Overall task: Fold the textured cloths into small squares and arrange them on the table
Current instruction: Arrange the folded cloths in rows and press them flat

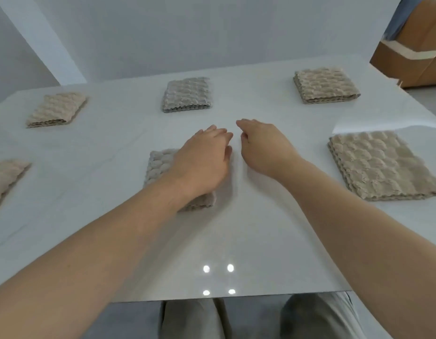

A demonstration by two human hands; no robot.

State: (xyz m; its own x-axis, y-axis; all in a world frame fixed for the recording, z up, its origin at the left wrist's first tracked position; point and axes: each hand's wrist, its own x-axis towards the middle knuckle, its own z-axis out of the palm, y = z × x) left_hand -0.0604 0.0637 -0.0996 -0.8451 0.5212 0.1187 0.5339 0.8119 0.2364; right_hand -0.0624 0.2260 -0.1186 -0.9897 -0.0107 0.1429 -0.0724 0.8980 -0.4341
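Six cloths lie on the counter (236, 241) in two rows: far-left cloth (55, 109), far-middle cloth (186, 94), far-right cloth (325, 84) behind; near-left cloth (4, 179), near-middle cloth (159, 167), near-right cloth (383, 165) in front. The left hand (204, 162) rests on the near-middle cloth; the right hand (263, 148) just right of it

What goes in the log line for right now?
left grip: rests on near grey cloth | right grip: empty, beside it | five other folded cloths on table

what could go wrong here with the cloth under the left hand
The left hand rests on the near grey cloth; dragging as it lifts could pull the fold open. The table looks glossy, so a nudge from the right hand might slide that cloth out of line with the far grey cloth.
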